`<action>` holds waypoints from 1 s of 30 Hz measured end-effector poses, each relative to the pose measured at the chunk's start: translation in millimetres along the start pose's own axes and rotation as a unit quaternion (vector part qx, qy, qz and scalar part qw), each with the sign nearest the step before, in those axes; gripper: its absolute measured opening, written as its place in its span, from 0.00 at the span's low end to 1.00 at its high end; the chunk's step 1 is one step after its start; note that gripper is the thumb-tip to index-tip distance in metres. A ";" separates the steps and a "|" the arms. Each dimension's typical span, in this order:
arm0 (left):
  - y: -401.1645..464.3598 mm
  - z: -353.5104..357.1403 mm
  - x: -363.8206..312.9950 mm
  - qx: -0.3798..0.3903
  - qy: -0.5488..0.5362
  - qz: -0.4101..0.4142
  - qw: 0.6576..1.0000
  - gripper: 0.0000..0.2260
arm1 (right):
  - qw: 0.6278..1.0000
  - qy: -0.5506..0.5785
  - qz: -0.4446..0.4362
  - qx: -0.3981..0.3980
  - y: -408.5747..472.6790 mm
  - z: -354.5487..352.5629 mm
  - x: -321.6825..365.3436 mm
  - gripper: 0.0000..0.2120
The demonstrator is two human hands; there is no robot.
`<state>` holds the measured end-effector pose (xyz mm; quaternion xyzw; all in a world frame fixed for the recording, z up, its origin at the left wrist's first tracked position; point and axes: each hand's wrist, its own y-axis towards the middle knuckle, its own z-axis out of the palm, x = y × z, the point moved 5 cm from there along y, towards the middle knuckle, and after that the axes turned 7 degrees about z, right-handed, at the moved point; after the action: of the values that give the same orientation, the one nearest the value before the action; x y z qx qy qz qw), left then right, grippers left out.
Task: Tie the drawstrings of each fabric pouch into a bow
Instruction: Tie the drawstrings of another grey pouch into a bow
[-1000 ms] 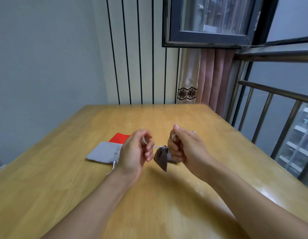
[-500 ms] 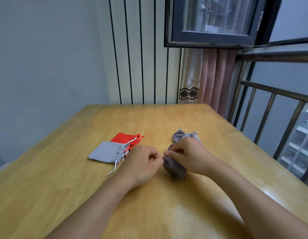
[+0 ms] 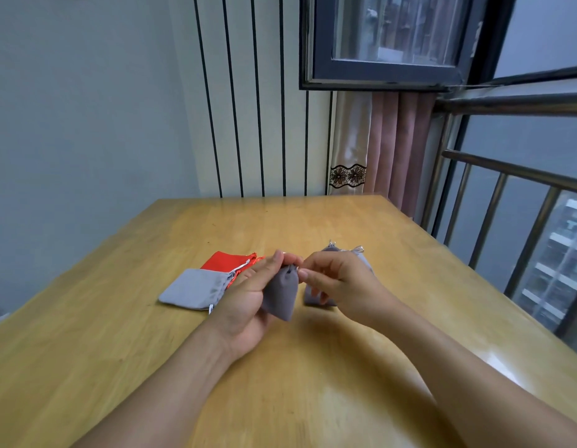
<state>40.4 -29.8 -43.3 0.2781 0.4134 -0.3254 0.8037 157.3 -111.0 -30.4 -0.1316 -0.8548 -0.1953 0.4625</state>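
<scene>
The left hand point(image 3: 248, 299) grips the dark grey pouch point(image 3: 280, 294); the right hand point(image 3: 337, 282) pinches its string at 3 o'clock; a hard tug could slip the string free.

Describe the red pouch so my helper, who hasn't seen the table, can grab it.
On the wooden table, look left of the left hand. The red pouch lies flat, partly under a light grey pouch. It is the only red one; the others are grey.
</scene>
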 end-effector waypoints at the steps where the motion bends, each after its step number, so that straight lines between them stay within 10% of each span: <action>1: 0.6 -1.1 -0.9 -0.001 0.021 0.004 1.000 0.10 | 1.000 -0.025 -0.012 -0.013 0.7 -2.1 -0.5 0.08; 15: 5.9 -18.3 -12.3 -0.033 0.199 0.100 0.974 0.14 | 0.972 -0.183 -0.130 -0.070 -10.9 -17.4 23.7 0.02; 23: 7.5 -8.9 -11.1 0.101 0.275 0.092 0.952 0.13 | 0.996 0.064 -0.067 -0.011 -10.1 -25.0 26.3 0.06; 30: 1.1 -4.3 -9.8 0.158 0.391 0.090 0.902 0.13 | 0.995 -0.071 -0.049 0.049 -12.4 -16.9 20.2 0.04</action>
<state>34.8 -23.2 -36.9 0.5424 0.6104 -0.1776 0.5492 153.9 -128.8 -7.7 -0.0803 -0.8993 -0.1660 0.3966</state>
